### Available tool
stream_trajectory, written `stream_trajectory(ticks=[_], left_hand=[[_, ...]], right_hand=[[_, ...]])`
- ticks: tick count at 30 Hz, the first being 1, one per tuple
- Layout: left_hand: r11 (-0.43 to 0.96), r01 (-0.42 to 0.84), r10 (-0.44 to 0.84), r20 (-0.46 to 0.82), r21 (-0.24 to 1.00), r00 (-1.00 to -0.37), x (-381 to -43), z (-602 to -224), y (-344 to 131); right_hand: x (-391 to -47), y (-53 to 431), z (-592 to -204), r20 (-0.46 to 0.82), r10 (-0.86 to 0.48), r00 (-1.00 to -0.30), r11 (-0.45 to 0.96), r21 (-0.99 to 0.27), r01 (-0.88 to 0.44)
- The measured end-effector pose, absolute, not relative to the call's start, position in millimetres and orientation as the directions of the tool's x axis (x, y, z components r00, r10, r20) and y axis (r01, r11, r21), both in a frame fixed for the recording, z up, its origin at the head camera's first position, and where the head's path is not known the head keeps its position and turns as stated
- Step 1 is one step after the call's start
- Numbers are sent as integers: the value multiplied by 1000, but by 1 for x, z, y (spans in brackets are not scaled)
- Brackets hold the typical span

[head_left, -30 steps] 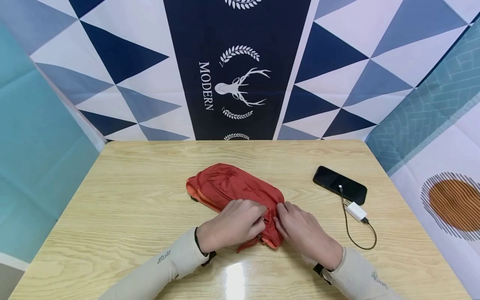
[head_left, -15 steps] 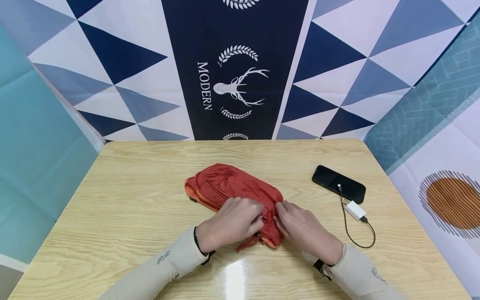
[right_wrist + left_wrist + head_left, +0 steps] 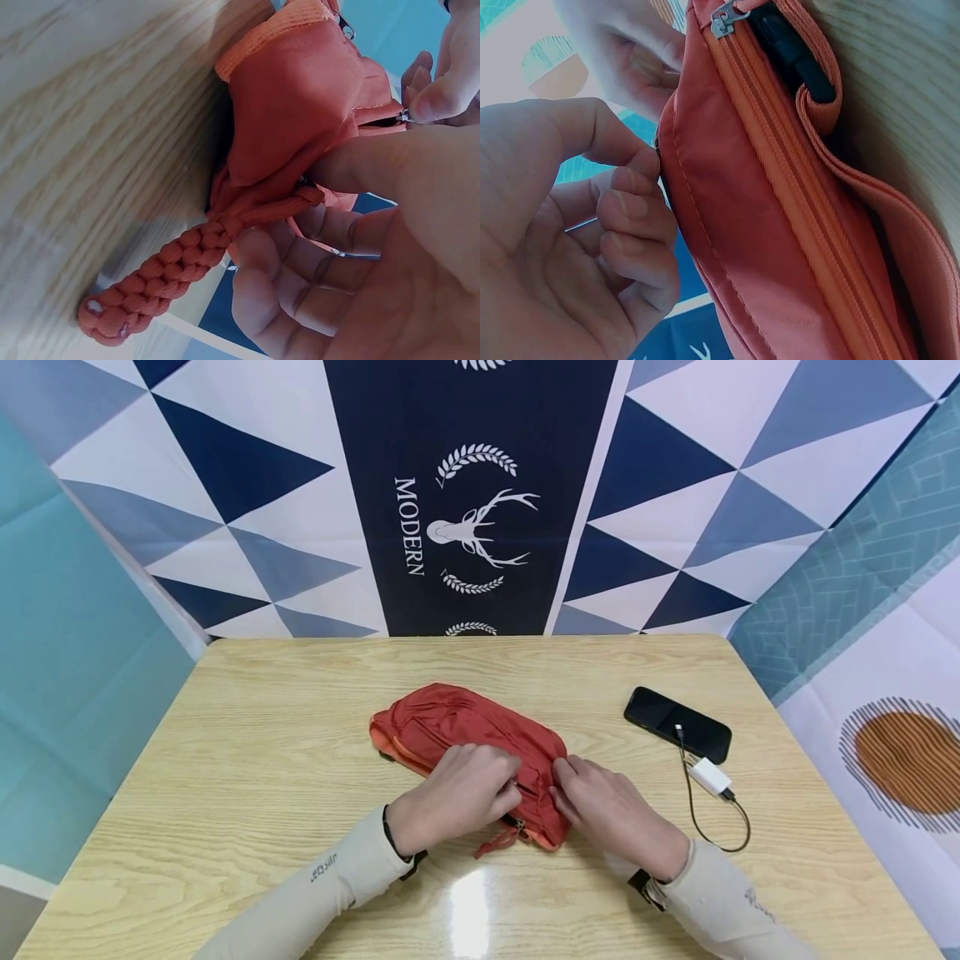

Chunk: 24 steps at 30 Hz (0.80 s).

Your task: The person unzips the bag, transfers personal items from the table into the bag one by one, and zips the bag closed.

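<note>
Hands (image 3: 459,795) (image 3: 613,810) slightly farther apart, red bag (image 3: 468,722) between and beyond them

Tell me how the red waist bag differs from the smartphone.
Color and surface: the red waist bag is creased fabric with orange trim; the smartphone is black and smooth.
Size: the red waist bag is clearly larger than the smartphone.
Contact: the left hand and right hand both hold the red waist bag, while neither touches the smartphone.
Shared: both lie on the wooden table.
</note>
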State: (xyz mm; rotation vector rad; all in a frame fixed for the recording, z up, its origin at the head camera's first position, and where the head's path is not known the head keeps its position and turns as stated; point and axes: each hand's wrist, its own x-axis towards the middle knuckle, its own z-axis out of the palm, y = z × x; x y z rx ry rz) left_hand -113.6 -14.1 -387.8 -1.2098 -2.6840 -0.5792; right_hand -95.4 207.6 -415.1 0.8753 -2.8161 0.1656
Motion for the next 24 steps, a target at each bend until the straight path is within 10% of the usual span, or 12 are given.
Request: stream_trajectory(ticks=[24], left_hand=[[618,722,662,290,311,-691,-120,-389,-27]], right_hand=[[-98,210,-414,200,-522,-829,841,-45,-540]])
